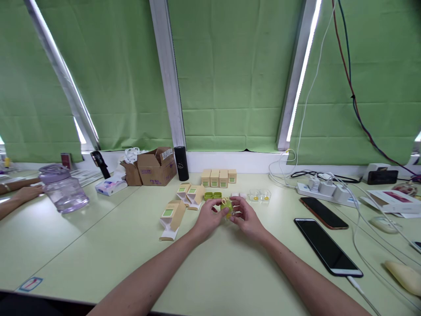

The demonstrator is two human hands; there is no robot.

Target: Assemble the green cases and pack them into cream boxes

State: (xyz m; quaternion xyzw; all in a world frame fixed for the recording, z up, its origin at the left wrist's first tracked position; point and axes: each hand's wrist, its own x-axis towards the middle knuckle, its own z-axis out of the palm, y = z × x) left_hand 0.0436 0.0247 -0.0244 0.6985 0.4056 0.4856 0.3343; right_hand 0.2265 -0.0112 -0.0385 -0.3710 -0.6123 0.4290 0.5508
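Observation:
Near the middle of the table, both of my hands meet around a small green-topped container (226, 207) with a pale loop on top and something yellow showing low down. My left hand (210, 216) grips it from the left with thumb and fingers. From the other side, the curled fingers of my right hand (246, 218) close on it. Just behind are two green square pieces (212, 195), small white pieces (238, 195) and two clear cups (259, 195) with yellow centres. Opened cardboard boxes (173, 217) lie left of my hands.
Several closed small boxes (219, 177) stand in a row behind. A brown carton (157, 166), a black cylinder (181, 163) and a purple-lidded water jug (62, 188) are leftward, near another person's arm. Phones (329, 246), cables and a power strip (327, 193) lie right.

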